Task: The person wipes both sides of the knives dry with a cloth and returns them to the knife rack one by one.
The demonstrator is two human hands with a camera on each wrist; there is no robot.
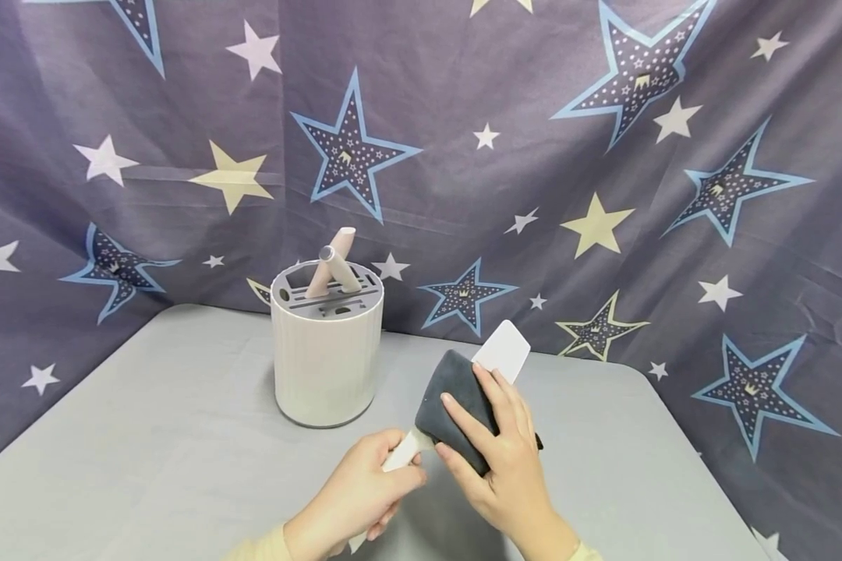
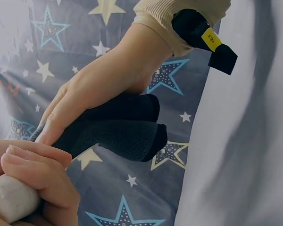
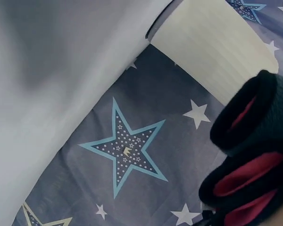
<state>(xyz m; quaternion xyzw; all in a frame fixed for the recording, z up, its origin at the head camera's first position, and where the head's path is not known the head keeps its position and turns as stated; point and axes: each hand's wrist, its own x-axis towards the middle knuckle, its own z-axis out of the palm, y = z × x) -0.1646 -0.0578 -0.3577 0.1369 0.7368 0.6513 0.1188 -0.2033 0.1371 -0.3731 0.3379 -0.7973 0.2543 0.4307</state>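
Note:
My left hand (image 1: 365, 487) grips the white handle of a kitchen knife (image 1: 504, 352), its flat white blade slanting up to the right. The butt of the handle (image 2: 14, 198) pokes out of the curled fingers in the left wrist view. A dark folded cloth (image 1: 456, 405) wraps the middle of the blade, leaving the angled tip bare. My right hand (image 1: 508, 460) holds this cloth against the blade, fingers spread over it. Reddish lining shows inside the folds in the right wrist view. The part of the blade under the cloth is hidden.
A round cream knife holder (image 1: 327, 366) with a slotted grey top stands left of the hands. Two light handles (image 1: 340, 269) stick up from it, crossing. The grey table (image 1: 182, 436) ends at a star-patterned curtain (image 1: 449, 195) behind and at both sides.

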